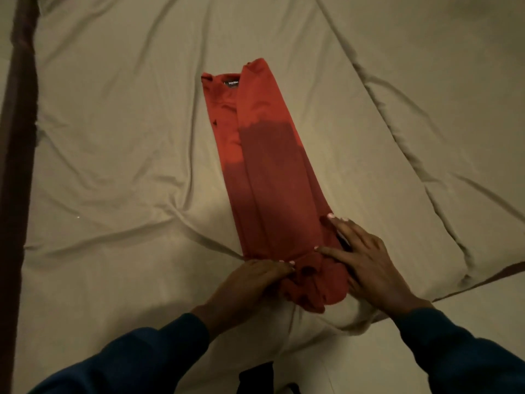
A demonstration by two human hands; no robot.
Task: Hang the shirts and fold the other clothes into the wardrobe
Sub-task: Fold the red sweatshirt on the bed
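A red garment (264,155) lies on the bed, folded lengthwise into a long narrow strip with a black neck label at its far end. Its near end is bunched up. My left hand (250,282) grips that bunched near end from the left, fingers curled onto the cloth. My right hand (366,260) rests on the strip's right near edge with fingers spread and fairly straight, pressing the fabric down.
The beige bedsheet (119,166) is wrinkled all around the garment. A dark wooden bed edge (17,137) runs down the left side. The duvet's edge (483,274) shows at the right. Something dark (255,376) sits at the bottom between my sleeves.
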